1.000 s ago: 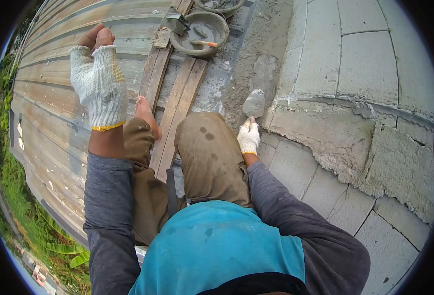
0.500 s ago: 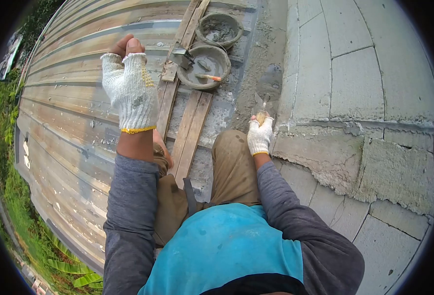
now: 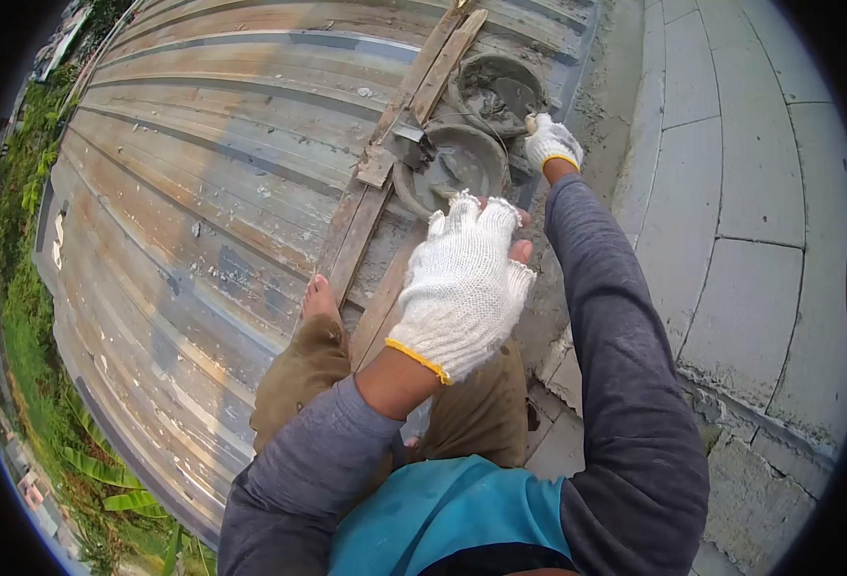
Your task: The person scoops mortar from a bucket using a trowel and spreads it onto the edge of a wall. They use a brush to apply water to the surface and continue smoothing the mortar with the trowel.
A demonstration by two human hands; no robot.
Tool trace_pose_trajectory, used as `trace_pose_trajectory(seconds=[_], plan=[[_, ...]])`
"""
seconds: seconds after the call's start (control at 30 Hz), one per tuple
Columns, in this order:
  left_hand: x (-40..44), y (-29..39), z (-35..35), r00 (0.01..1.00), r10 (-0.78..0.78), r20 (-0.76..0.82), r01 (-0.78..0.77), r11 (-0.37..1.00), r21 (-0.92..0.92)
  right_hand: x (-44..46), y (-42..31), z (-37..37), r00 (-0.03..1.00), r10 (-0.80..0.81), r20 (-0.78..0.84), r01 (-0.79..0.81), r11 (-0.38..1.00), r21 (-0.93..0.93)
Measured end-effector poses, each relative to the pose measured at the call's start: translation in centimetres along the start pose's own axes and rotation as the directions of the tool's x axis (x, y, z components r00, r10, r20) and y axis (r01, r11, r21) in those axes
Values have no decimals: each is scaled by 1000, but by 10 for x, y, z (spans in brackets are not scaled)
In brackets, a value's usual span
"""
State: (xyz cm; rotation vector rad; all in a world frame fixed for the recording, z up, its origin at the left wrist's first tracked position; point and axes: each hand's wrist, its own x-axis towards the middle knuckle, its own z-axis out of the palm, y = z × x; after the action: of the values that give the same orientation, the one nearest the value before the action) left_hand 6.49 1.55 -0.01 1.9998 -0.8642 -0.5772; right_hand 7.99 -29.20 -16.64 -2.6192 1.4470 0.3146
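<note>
My right hand (image 3: 551,144), in a white fingerless knit glove with a yellow cuff, is closed round the wooden handle of a trowel (image 3: 531,123) at the near right rim of the far mortar bucket (image 3: 456,94). The trowel's blade cannot be made out clearly. Wet grey mortar (image 3: 515,94) lies in that bucket. My left hand (image 3: 464,283), gloved alike, is held out palm down before my knees, thumb apart from the fingers and nothing seen in it. It overlaps the near bucket (image 3: 402,187) from my view, which holds watery grey mix and a tool partly hidden.
Wooden planks (image 3: 354,226) run across the corrugated metal roof (image 3: 203,202). A metal tool (image 3: 408,132) rests at the near bucket's left rim. A grey block wall (image 3: 740,298) rises on the right, with rough mortar along its foot. My bare foot (image 3: 320,300) stands near the planks.
My right hand has moved with the trowel from the mortar strip by the wall forward to the far bucket. My left hand has come down and right, with its fingers loosened. The view has shifted.
</note>
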Motion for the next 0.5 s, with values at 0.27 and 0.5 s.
trace_pose_trajectory(seconds=[0.27, 0.5], plan=[[-44, 10, 18, 638, -4, 770, -255, 942, 216, 113, -25, 14, 969, -211, -130, 158, 930, -331], [-45, 1, 19, 792, 36, 609, -268, 917, 295, 111, -30, 76, 844, -509, -168, 346, 757, -554]])
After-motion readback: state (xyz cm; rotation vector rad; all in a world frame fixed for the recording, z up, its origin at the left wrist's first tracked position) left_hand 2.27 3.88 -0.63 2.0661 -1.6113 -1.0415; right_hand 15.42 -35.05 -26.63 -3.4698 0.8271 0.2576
